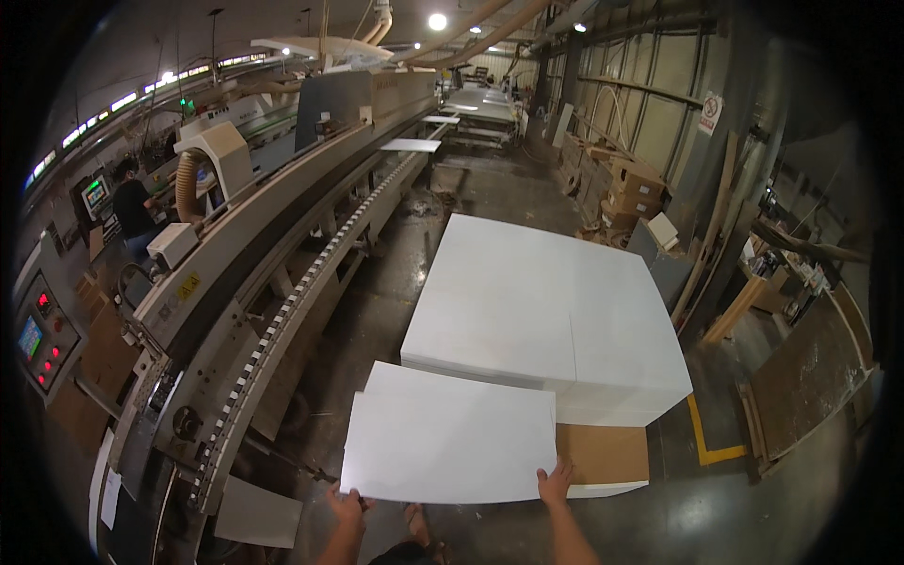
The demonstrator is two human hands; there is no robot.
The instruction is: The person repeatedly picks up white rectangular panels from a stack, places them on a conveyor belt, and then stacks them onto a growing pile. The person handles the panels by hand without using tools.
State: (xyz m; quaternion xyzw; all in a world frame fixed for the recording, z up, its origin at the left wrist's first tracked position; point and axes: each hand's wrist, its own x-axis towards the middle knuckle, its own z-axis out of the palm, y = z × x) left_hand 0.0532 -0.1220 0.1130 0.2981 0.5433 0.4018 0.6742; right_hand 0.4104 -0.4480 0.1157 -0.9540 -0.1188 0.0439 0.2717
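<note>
A large white panel (452,438) lies before me, its near edge toward my body. My left hand (348,506) grips its near left corner, thumb and fingers bent round the edge. At the near right corner my right hand (556,479) holds the same panel, thumb on top; the fingers beneath are partly hidden. Another white edge shows under the panel at its far left. Just beyond stands a tall stack of white panels (508,292). A brown board (603,454) lies to the right of my right hand, partly covered by the held panel.
A long machine with a toothed conveyor track (282,325) runs along the left. Its control panel (42,325) has lit buttons. A person (135,207) is at a screen behind it. Cardboard boxes (633,188) line the right wall. A brown board (812,377) leans at far right.
</note>
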